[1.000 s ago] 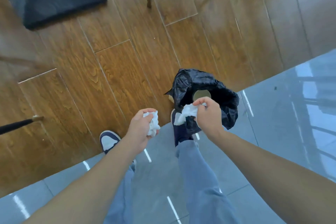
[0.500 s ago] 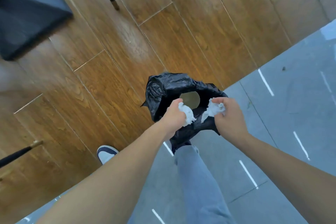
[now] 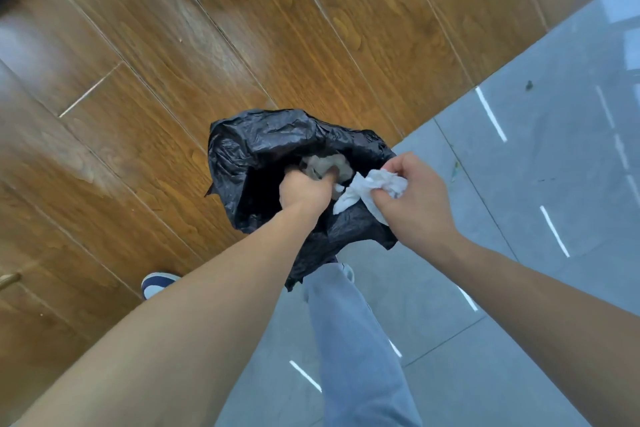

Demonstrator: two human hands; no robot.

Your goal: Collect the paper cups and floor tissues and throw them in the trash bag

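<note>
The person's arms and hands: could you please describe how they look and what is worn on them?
Both forearms are bare up to the bottom edge of the picture, with no sleeves in view. The left hand and the right hand wear no gloves. No watch, bracelet or ring shows on either wrist or on the fingers that can be seen.

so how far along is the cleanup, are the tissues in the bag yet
Partly. The left hand is down inside the black trash bag, with a crumpled tissue at its fingertips in the opening. The right hand holds a white tissue at the bag's rim, not yet dropped. No cups show.
</note>
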